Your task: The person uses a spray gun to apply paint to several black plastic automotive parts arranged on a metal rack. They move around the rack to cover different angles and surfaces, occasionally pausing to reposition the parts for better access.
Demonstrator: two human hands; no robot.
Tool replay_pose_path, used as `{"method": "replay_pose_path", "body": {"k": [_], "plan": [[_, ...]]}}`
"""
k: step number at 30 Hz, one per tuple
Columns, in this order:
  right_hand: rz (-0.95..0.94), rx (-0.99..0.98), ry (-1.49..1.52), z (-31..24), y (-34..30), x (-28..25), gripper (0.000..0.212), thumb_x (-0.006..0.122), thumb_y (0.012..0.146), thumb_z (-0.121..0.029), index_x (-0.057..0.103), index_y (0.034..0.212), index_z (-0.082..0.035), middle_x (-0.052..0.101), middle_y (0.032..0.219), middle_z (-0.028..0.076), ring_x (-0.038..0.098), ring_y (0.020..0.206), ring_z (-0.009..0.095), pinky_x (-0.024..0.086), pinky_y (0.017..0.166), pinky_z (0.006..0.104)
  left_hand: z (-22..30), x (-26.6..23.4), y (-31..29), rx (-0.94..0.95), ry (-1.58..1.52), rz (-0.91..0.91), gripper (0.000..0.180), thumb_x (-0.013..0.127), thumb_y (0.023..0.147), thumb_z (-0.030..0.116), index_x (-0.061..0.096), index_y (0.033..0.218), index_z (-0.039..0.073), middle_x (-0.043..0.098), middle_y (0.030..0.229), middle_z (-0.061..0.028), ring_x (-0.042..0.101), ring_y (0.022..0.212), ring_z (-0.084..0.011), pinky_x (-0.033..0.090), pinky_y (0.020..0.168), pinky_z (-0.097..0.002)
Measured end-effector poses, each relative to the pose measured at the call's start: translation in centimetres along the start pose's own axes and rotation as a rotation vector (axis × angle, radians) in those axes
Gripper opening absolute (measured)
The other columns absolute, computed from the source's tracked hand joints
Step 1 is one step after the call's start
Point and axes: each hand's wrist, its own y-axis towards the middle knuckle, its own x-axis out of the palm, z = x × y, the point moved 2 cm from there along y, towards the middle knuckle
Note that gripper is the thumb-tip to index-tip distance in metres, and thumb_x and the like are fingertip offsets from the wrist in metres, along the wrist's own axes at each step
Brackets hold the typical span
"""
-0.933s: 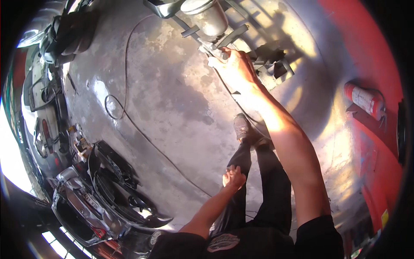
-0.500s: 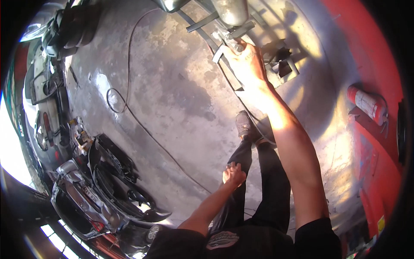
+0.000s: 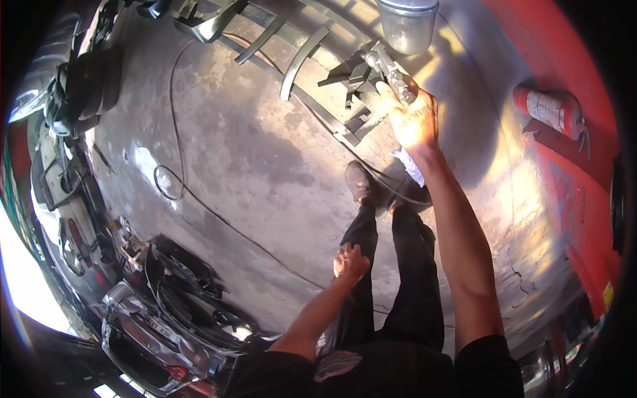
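My right hand [image 3: 417,123] reaches forward, its fingers wrapped round a metal spray gun [image 3: 391,73]. A rounded, greyish cup [image 3: 408,30] with a metal rim sits just beyond the gun and seems to belong to it. Below and left of the gun lie dark angular parts [image 3: 355,76] on a low metal frame [image 3: 318,109]. A curved grey strip [image 3: 304,63] lies across that frame. My left hand [image 3: 352,262] hangs before my left leg with its fingers curled in. Whatever it may hold is hidden.
A thin hose [image 3: 232,222] loops over the concrete floor [image 3: 265,159]. Crumpled white material [image 3: 410,166] shows beside my right wrist. A fire extinguisher [image 3: 547,109] is at the red wall [image 3: 587,199] on the right. Car bumpers [image 3: 152,325] and other body parts line the left side.
My right hand has moved right and slightly nearer with the spray gun and cup, showing more of the frame and strips. My left hand stays curled by my leg. The view has shifted.
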Motion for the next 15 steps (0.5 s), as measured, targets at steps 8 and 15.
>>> {"method": "replay_pose_path", "body": {"k": [8,15], "plan": [[-0.173,0.06,0.142,4.1,-4.8,2.2,0.035,0.074,0.096,-0.032,0.072,0.125,-0.01,0.075,0.084,0.019,0.072,0.076,0.033,0.056,0.072,0.0425,0.6,-0.5,0.7,0.037,0.041,0.005,0.038,0.06,0.087,0.025,0.065,0.119,0.004,0.059,0.13,-0.0208,0.059,0.123,-0.0432,0.052,0.097,-0.0583],[-0.622,0.035,0.0,3.9,-7.6,3.5,0.037,0.073,0.097,-0.035,0.073,0.125,-0.011,0.068,0.075,0.016,0.065,0.066,0.024,0.051,0.069,0.0395,1.2,0.2,1.0,0.018,0.125,-0.003,0.036,0.058,0.088,0.026,0.065,0.116,0.004,0.06,0.128,-0.0207,0.06,0.121,-0.0439,0.053,0.096,-0.0581]]}}
